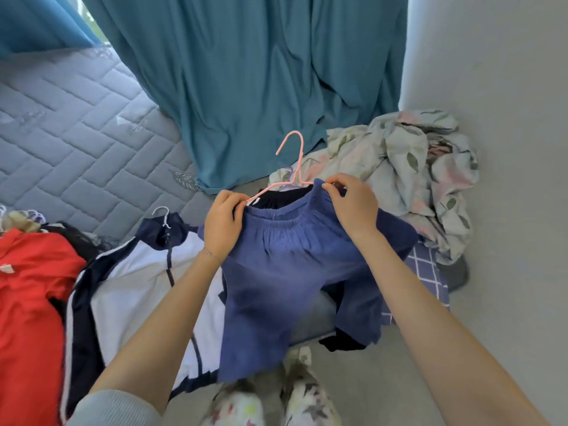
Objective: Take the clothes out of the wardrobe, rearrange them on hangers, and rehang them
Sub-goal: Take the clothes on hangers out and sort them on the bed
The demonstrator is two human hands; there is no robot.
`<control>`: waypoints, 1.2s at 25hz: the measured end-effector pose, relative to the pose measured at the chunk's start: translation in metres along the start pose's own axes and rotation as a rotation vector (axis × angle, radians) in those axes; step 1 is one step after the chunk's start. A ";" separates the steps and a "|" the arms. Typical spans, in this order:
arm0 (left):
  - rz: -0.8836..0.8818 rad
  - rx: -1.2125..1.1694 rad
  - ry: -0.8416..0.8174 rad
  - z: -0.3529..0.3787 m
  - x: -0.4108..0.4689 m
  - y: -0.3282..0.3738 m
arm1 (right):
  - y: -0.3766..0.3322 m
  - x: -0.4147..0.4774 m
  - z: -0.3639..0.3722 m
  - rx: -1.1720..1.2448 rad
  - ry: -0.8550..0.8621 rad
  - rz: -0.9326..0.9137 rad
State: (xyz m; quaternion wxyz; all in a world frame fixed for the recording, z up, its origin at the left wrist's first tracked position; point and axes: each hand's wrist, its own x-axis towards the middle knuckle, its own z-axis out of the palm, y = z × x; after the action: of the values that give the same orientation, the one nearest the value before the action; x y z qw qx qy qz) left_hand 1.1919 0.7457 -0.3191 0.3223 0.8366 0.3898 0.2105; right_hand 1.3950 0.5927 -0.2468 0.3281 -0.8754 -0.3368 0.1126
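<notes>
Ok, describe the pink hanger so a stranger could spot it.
Find the big teal curtain. Below its hem, the left hand and right hand hold blue shorts by the waistband; the pink hanger pokes up between them. Its pink colour sets it apart from the white hanger on the navy-and-white jacket.

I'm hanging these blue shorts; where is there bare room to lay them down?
Bare quilted mattress, left of the teal curtain and beyond the red garment and white jacket. Crowded: the floral heap on the right.
</notes>
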 end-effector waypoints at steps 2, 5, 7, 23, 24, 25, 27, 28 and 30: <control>-0.027 0.051 -0.051 0.047 0.022 -0.034 | 0.041 0.037 0.044 -0.010 -0.081 -0.008; -0.055 0.087 -0.076 0.111 0.049 -0.088 | 0.099 0.087 0.110 -0.041 -0.150 -0.039; -0.083 0.102 -0.045 0.153 0.067 -0.122 | 0.134 0.116 0.156 -0.067 -0.164 -0.068; -0.111 0.214 0.071 0.105 0.019 -0.123 | 0.078 0.051 0.199 -0.169 -0.141 -0.274; -0.110 0.222 0.083 0.082 0.008 -0.109 | 0.057 0.039 0.189 -0.157 -0.128 -0.285; -0.112 0.225 0.101 0.058 -0.005 -0.096 | 0.035 0.025 0.177 -0.147 -0.118 -0.305; -0.155 0.212 0.155 0.012 -0.040 -0.075 | -0.012 -0.008 0.157 -0.129 -0.139 -0.344; -0.183 0.193 0.186 -0.010 -0.058 -0.066 | -0.034 -0.024 0.150 -0.118 -0.164 -0.364; -0.241 0.161 0.229 -0.052 -0.097 -0.056 | -0.077 -0.057 0.141 -0.086 -0.214 -0.383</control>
State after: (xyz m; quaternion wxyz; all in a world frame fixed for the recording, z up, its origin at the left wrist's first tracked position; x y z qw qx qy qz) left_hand 1.0723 0.7160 -0.3319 0.2307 0.7775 0.5369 0.2323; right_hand 1.2542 0.6683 -0.3049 0.2680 -0.7918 -0.5342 0.1260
